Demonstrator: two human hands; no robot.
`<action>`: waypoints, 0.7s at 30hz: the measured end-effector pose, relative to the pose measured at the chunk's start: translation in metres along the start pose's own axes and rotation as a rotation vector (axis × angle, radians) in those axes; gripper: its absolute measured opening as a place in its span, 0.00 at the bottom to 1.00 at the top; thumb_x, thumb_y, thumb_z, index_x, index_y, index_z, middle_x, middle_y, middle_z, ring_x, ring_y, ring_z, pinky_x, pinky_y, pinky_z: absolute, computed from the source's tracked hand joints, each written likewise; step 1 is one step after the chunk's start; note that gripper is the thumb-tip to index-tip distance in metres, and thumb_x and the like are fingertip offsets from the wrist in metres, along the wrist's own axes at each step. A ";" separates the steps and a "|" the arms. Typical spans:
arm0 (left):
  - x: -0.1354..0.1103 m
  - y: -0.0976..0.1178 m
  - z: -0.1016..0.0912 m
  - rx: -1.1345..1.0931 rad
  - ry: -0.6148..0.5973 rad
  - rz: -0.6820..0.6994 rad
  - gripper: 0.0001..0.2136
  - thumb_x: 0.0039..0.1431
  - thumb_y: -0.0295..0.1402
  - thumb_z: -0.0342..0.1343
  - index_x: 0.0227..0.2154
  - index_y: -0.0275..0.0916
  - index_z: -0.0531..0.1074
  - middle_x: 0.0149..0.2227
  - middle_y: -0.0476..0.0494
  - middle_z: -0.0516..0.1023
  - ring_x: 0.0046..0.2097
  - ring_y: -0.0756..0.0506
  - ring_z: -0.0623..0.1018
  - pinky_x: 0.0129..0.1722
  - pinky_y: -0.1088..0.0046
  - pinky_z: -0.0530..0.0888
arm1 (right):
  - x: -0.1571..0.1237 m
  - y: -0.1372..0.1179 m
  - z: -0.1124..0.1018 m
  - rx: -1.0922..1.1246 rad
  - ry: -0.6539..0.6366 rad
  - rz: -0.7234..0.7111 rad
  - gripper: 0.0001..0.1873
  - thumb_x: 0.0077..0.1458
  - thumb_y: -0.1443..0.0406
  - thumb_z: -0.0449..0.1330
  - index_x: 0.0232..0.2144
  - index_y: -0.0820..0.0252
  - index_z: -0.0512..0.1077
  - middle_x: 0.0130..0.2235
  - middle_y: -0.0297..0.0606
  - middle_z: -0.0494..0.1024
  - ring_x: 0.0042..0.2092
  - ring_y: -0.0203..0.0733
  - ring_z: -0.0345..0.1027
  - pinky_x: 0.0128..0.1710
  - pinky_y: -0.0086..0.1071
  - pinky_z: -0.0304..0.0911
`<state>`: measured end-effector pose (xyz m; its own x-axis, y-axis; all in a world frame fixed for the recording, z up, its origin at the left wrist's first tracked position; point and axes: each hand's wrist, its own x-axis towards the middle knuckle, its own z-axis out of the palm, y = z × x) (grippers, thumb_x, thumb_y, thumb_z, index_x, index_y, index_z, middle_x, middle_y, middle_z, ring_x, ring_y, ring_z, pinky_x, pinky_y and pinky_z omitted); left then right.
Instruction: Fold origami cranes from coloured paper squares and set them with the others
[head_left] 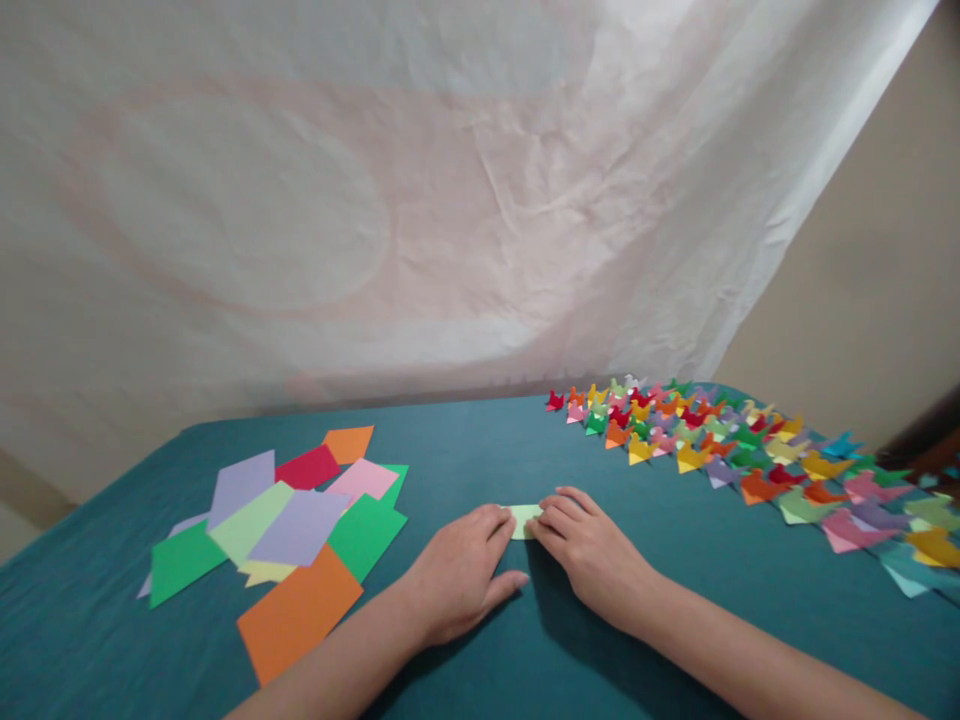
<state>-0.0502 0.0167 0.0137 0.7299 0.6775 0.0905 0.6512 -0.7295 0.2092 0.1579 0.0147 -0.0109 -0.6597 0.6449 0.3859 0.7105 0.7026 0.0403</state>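
My left hand (466, 575): thumb spread away, fingertips on left end of small green paper (525, 521), well in from far edge of worktop (465, 450). My right hand (592, 553): fingers bent onto right end; pinching or pressing, cannot tell. Coloured sheets (300, 612) toward left edge; paper birds (763, 487) near far right corner.

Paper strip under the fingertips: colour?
Paper strip: pale green, seen best in the head view.
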 end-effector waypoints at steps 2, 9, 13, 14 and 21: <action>0.000 0.000 0.000 0.004 -0.003 0.006 0.23 0.60 0.42 0.50 0.54 0.34 0.61 0.55 0.34 0.65 0.56 0.38 0.65 0.55 0.60 0.63 | 0.001 0.000 0.002 0.001 0.004 -0.002 0.11 0.56 0.72 0.55 0.42 0.62 0.72 0.38 0.42 0.73 0.46 0.44 0.62 0.54 0.42 0.52; 0.000 0.000 -0.005 0.032 -0.038 0.044 0.23 0.60 0.43 0.49 0.56 0.40 0.60 0.56 0.35 0.63 0.55 0.38 0.66 0.54 0.60 0.65 | 0.003 -0.003 0.003 -0.021 0.008 0.004 0.10 0.54 0.72 0.58 0.40 0.66 0.73 0.39 0.44 0.72 0.47 0.47 0.60 0.51 0.40 0.56; 0.001 0.000 -0.004 0.058 -0.031 0.034 0.21 0.60 0.42 0.49 0.55 0.40 0.61 0.55 0.35 0.65 0.54 0.38 0.67 0.53 0.60 0.65 | 0.004 -0.007 0.003 -0.063 -0.017 0.005 0.10 0.55 0.72 0.56 0.40 0.68 0.73 0.38 0.45 0.72 0.46 0.48 0.61 0.50 0.40 0.57; 0.001 0.000 -0.003 0.064 -0.025 0.030 0.21 0.61 0.41 0.49 0.55 0.40 0.62 0.55 0.36 0.65 0.54 0.39 0.67 0.53 0.60 0.66 | 0.004 -0.007 0.003 -0.071 -0.031 0.006 0.10 0.55 0.72 0.56 0.40 0.68 0.73 0.38 0.45 0.72 0.46 0.48 0.61 0.49 0.40 0.57; 0.002 0.001 -0.003 0.134 0.012 0.034 0.16 0.61 0.41 0.49 0.48 0.40 0.69 0.50 0.37 0.70 0.50 0.39 0.70 0.51 0.58 0.67 | 0.009 -0.010 0.001 -0.117 -0.091 0.013 0.08 0.54 0.71 0.58 0.37 0.68 0.74 0.38 0.46 0.71 0.45 0.48 0.61 0.48 0.40 0.56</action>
<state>-0.0483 0.0178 0.0169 0.7498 0.6530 0.1066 0.6490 -0.7572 0.0742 0.1447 0.0135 -0.0090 -0.6661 0.6819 0.3021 0.7392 0.6577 0.1453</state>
